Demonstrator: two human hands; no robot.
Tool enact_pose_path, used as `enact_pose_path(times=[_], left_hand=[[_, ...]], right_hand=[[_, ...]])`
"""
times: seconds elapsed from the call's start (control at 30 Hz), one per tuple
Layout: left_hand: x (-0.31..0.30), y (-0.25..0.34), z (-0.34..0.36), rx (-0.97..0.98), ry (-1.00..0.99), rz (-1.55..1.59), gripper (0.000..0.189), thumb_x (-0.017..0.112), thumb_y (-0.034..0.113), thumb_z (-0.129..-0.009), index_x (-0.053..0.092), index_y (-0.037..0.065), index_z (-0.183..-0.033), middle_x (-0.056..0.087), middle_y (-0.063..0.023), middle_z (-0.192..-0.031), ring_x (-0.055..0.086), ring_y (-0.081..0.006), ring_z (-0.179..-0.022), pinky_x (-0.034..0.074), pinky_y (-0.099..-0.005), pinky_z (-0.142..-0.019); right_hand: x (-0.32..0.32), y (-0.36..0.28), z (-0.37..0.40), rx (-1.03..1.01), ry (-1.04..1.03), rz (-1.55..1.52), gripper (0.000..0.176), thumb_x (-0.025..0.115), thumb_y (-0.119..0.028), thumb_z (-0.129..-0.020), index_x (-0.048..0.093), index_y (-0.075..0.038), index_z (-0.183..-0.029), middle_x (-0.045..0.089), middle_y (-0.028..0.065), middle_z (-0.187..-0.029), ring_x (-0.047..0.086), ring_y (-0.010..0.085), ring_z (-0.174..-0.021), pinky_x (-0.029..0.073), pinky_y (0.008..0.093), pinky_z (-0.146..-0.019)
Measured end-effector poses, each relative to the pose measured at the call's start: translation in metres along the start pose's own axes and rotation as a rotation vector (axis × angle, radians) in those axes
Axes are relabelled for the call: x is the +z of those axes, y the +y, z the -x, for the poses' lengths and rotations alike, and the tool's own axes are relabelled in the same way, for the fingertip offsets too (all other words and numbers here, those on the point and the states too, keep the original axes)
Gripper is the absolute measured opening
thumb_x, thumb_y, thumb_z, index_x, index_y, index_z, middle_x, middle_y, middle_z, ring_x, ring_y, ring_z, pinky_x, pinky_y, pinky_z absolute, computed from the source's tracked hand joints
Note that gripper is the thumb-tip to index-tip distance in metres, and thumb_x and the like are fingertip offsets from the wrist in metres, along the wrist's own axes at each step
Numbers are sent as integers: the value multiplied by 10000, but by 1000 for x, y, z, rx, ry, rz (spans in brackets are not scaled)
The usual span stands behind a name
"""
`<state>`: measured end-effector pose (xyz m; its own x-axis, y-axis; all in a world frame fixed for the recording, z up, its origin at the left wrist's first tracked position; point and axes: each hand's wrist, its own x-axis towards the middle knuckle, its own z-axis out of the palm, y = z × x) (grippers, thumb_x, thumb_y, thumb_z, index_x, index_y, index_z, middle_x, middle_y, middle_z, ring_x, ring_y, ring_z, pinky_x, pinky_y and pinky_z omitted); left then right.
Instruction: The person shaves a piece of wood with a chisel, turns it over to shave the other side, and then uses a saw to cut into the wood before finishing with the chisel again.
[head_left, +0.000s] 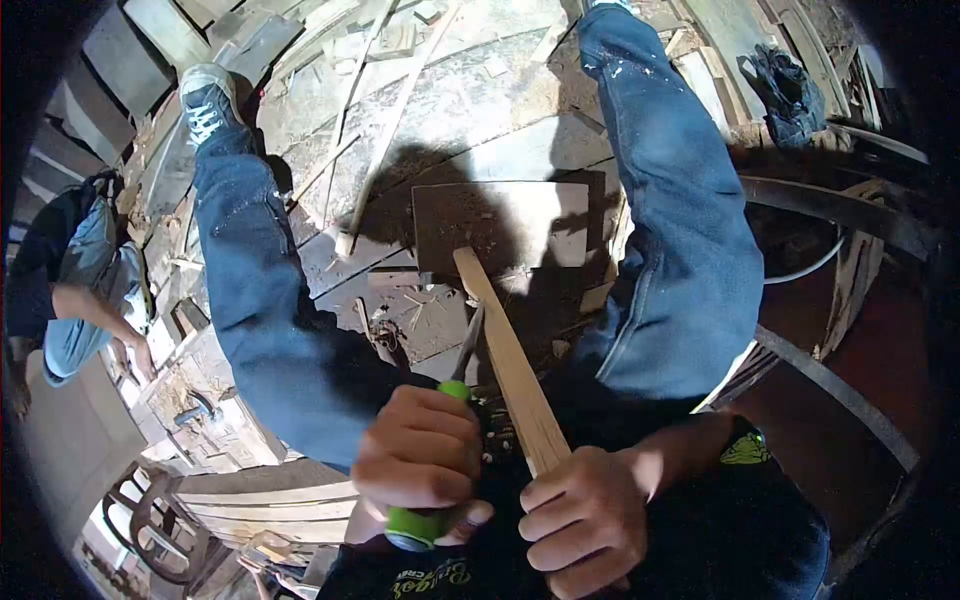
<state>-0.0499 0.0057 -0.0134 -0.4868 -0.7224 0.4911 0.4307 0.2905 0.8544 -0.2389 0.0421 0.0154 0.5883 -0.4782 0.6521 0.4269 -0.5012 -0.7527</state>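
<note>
The wooden stick point(505, 355) is right in front of me, between my knees. My right hand point(585, 520) is closed tight around its near end. Its far end rests on a flat board point(525, 215) on the floor point(480, 100). My left hand point(420, 460) is shut tight around a tool with a green handle point(415, 525). The tool's metal blade point(468, 345) sits just beside the stick. My blue jeans point(260, 300) are on both sides. Wood scraps point(385, 130) lie all over the floor. Another person point(60, 290) sits off to my left.

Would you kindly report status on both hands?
Left hand shut on green-handled blade tool. Right hand shut on pale flat wooden strip. Blade beside strip's edge. Wood scraps on floor below.
</note>
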Motion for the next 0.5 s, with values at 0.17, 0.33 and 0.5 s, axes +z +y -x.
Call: enact_pose_path(times=[0.17,0.33,0.5], left_hand=[[9,-8,30,123,371,-42,183,683,102,-806,512,60,-757,514,-29,-540,514,-180,-432,463,-332,-438],[40,-11,39,202,847,-163,208,644,151,-843,467,85,-755,492,-26,-532,500,-174,-427,474,-347,-450],[-2,6,27,67,259,17,192,708,94,-800,524,42,-779,553,-63,-594,537,-207,-472,472,-349,-464]], right_hand=[[-5,-1,-6,5,93,-17,263,577,-216,-890,462,-113,-677,390,-5,-645,436,145,-532,334,305,-470],[3,-3,-4,18,298,2,310,600,-174,-922,476,-90,-651,367,-7,-600,412,125,-479,313,282,-441],[10,0,8,20,-63,-29,234,577,-254,-890,488,-111,-727,451,11,-720,499,173,-640,397,335,-537]])
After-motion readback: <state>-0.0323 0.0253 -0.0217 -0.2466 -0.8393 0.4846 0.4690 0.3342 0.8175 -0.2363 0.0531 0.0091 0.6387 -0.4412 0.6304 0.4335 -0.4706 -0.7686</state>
